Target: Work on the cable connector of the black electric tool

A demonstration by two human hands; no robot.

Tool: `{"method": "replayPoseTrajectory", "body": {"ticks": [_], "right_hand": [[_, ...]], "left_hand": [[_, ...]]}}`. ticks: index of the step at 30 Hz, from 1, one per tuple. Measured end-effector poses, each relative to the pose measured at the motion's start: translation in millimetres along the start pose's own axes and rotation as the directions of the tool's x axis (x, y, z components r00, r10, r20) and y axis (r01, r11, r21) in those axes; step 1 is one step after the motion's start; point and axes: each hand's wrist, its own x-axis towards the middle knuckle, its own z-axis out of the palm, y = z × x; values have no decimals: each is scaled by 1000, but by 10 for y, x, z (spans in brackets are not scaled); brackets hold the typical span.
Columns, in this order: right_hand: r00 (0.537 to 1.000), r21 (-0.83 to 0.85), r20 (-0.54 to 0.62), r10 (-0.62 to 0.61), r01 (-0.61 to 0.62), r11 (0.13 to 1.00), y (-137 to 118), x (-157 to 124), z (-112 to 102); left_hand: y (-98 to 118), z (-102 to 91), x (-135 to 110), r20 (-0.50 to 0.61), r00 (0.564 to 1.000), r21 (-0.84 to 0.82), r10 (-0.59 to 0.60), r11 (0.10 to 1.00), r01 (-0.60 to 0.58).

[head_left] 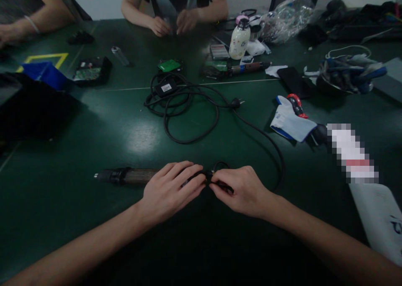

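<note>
A dark electric screwdriver (125, 176) lies on its side on the green table (94, 131), its tip pointing left. My left hand (171, 190) is wrapped over its rear end. My right hand (240, 189) pinches the black cable (266, 139) where it enters the tool, fingertips almost touching the left hand. The cable runs up and back to a coiled bundle with a black power adapter (166, 87).
A work glove with red-handled pliers (293, 116) lies at right, a white bottle (239, 39) and circuit boards further back. Another person's hands (174, 24) rest at the far edge, a third person's arm at far left. A black bag sits at left.
</note>
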Motion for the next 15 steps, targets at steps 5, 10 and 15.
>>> {"method": "replayPoseTrajectory", "body": {"ticks": [5, 10, 15], "right_hand": [[1000, 2, 13, 8, -8, 1000, -33, 13, -28], [1000, 7, 11, 10, -10, 1000, -31, 13, -28], [1000, 13, 19, 11, -11, 1000, -22, 14, -26]], "left_hand": [[0, 3, 16, -4, 1000, 7, 8, 1000, -8], [4, 3, 22, -5, 1000, 6, 13, 1000, -13], [-9, 3, 23, 15, 1000, 8, 12, 1000, -12]]}}
